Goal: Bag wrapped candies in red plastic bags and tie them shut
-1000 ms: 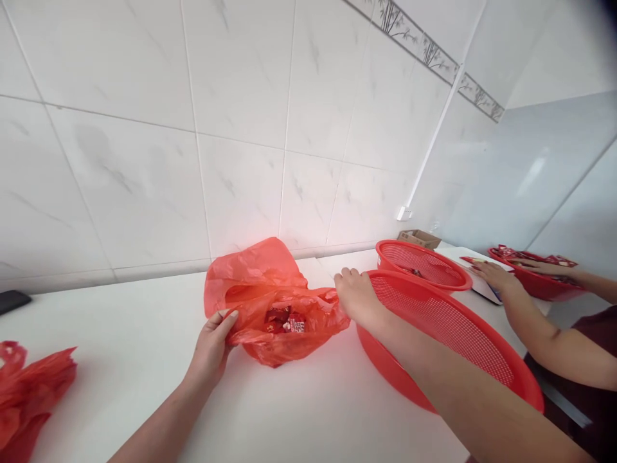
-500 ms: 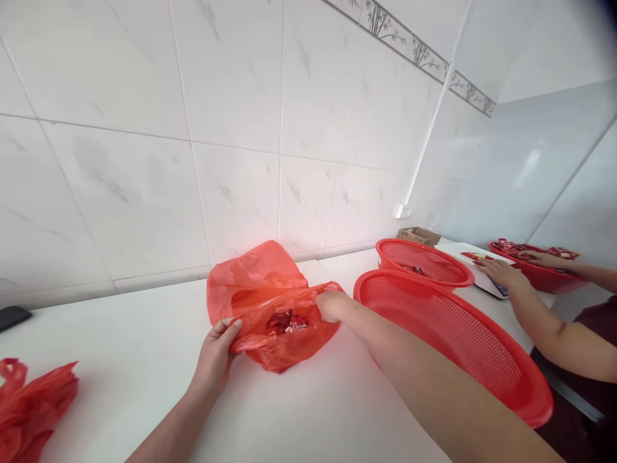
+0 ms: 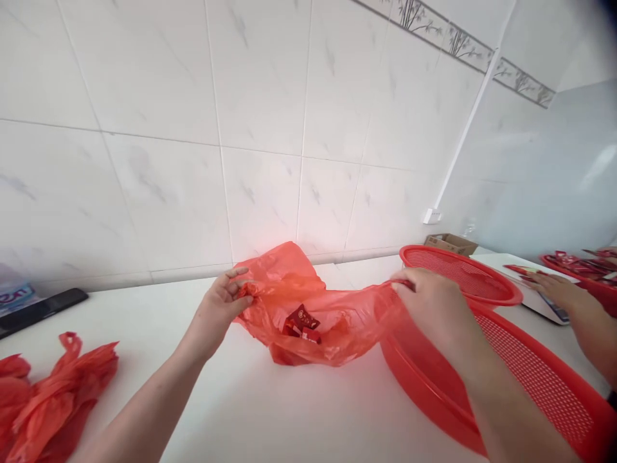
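Observation:
A thin red plastic bag [image 3: 284,267] lies on the white table with its mouth stretched wide. My left hand [image 3: 224,308] pinches the gathered left edge of the bag between thumb and fingers. On the other side, my right hand [image 3: 431,302] is closed around the bag's right edge, which it pulls out over the rim of a large red basket [image 3: 530,360]. Inside the bag sit several small dark red wrapped packets [image 3: 303,319]; their exact kind cannot be read.
A knotted red bag [image 3: 62,399] lies at left, near a black phone [image 3: 43,308]. Behind the large basket stand a second red basket [image 3: 463,276] and a cardboard box [image 3: 450,243]. A co-worker's hand [image 3: 554,286] rests over a white scale [image 3: 506,263] at right.
My right hand has come out of the bag's mouth and moved right, drawing its edge outward. The opening is wider, and the view has turned left.

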The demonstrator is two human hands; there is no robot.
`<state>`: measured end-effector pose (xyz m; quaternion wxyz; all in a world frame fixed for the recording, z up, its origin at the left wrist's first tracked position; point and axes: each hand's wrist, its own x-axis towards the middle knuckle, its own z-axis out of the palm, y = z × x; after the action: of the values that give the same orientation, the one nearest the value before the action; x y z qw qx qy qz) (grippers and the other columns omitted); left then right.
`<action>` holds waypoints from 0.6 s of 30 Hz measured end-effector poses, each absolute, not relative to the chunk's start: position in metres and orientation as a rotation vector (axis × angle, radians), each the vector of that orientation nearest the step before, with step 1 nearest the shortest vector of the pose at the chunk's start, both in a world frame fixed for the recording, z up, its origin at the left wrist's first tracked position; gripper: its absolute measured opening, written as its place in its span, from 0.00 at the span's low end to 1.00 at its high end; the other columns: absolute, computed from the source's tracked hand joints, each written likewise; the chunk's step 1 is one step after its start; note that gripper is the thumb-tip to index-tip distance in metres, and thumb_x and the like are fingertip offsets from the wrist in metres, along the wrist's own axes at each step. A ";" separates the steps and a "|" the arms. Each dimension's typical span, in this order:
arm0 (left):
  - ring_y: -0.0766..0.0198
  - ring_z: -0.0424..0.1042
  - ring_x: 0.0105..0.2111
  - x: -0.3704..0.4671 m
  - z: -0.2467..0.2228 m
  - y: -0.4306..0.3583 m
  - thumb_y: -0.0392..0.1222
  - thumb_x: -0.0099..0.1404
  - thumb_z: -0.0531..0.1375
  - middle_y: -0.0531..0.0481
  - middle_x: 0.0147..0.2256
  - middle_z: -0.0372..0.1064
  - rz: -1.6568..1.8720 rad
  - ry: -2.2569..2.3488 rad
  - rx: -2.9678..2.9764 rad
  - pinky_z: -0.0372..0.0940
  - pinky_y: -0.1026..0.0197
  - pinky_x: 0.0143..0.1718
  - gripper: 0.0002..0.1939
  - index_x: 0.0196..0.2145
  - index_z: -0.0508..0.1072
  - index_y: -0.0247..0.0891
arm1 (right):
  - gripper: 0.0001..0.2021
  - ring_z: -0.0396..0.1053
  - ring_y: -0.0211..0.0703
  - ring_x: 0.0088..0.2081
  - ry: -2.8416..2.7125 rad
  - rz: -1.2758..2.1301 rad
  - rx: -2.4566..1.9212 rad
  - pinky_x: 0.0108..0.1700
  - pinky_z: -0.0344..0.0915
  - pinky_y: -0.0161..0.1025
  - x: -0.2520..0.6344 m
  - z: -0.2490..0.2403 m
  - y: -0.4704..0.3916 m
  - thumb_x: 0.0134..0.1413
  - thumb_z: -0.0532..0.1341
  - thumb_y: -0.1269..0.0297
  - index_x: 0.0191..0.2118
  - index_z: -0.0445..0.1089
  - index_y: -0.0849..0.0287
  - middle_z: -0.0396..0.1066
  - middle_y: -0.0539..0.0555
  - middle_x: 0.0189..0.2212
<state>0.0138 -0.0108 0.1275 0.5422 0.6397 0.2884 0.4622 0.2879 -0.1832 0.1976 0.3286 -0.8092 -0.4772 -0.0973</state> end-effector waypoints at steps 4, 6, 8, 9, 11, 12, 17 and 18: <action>0.62 0.67 0.26 0.004 0.172 -0.015 0.41 0.57 0.59 0.52 0.30 0.72 1.051 1.147 2.040 0.59 0.64 0.23 0.13 0.41 0.72 0.47 | 0.08 0.69 0.45 0.34 -1.016 -0.046 -1.898 0.34 0.61 0.40 0.308 0.198 -0.188 0.49 0.60 0.56 0.29 0.71 0.54 0.73 0.50 0.29; 0.66 0.63 0.21 0.002 0.195 -0.023 0.43 0.57 0.60 0.55 0.23 0.66 0.991 1.151 2.091 0.55 0.66 0.20 0.10 0.39 0.73 0.46 | 0.12 0.69 0.45 0.33 -0.899 0.129 -1.643 0.34 0.62 0.39 0.306 0.193 -0.183 0.46 0.62 0.52 0.28 0.69 0.55 0.73 0.51 0.30; 0.69 0.60 0.19 0.004 0.212 -0.033 0.45 0.57 0.61 0.58 0.21 0.60 0.935 0.916 1.938 0.54 0.67 0.19 0.13 0.41 0.71 0.45 | 0.14 0.69 0.43 0.31 -0.809 0.344 -1.385 0.32 0.64 0.38 0.296 0.187 -0.176 0.45 0.64 0.50 0.27 0.66 0.56 0.73 0.51 0.31; 0.71 0.60 0.18 0.008 0.218 -0.039 0.46 0.57 0.62 0.59 0.22 0.60 0.915 0.778 1.833 0.55 0.68 0.19 0.15 0.42 0.69 0.45 | 0.15 0.69 0.41 0.30 -0.770 0.445 -1.269 0.31 0.65 0.37 0.289 0.183 -0.171 0.44 0.65 0.51 0.27 0.64 0.56 0.72 0.50 0.30; 0.72 0.62 0.20 0.019 0.222 -0.050 0.45 0.57 0.63 0.57 0.27 0.63 0.906 0.565 1.682 0.59 0.68 0.22 0.17 0.44 0.67 0.44 | 0.16 0.64 0.35 0.23 -0.715 0.637 -1.058 0.26 0.63 0.34 0.274 0.176 -0.163 0.44 0.66 0.52 0.27 0.61 0.55 0.68 0.45 0.23; 0.72 0.63 0.22 0.026 0.221 -0.055 0.43 0.57 0.64 0.56 0.29 0.64 0.916 0.506 1.654 0.61 0.68 0.24 0.17 0.44 0.67 0.43 | 0.17 0.59 0.31 0.19 -0.708 0.728 -0.957 0.23 0.60 0.31 0.266 0.173 -0.160 0.45 0.66 0.51 0.26 0.59 0.55 0.63 0.42 0.19; 0.71 0.63 0.29 0.055 0.204 -0.077 0.34 0.60 0.61 0.55 0.30 0.64 0.914 0.349 1.834 0.61 0.67 0.29 0.11 0.41 0.69 0.41 | 0.19 0.41 0.28 0.13 -0.889 0.972 -0.807 0.15 0.42 0.28 0.233 0.156 -0.153 0.57 0.51 0.43 0.34 0.65 0.55 0.48 0.39 0.12; 0.70 0.64 0.29 0.059 0.201 -0.081 0.33 0.60 0.60 0.55 0.29 0.64 0.889 0.328 1.898 0.61 0.66 0.30 0.09 0.39 0.70 0.41 | 0.19 0.44 0.28 0.14 -0.973 0.992 -0.868 0.16 0.43 0.28 0.228 0.152 -0.152 0.57 0.52 0.44 0.39 0.65 0.55 0.50 0.40 0.14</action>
<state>0.0587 -0.0807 0.2009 0.4882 0.7809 0.1349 0.3657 0.2275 -0.1523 0.1520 0.6828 -0.3870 -0.4339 0.4424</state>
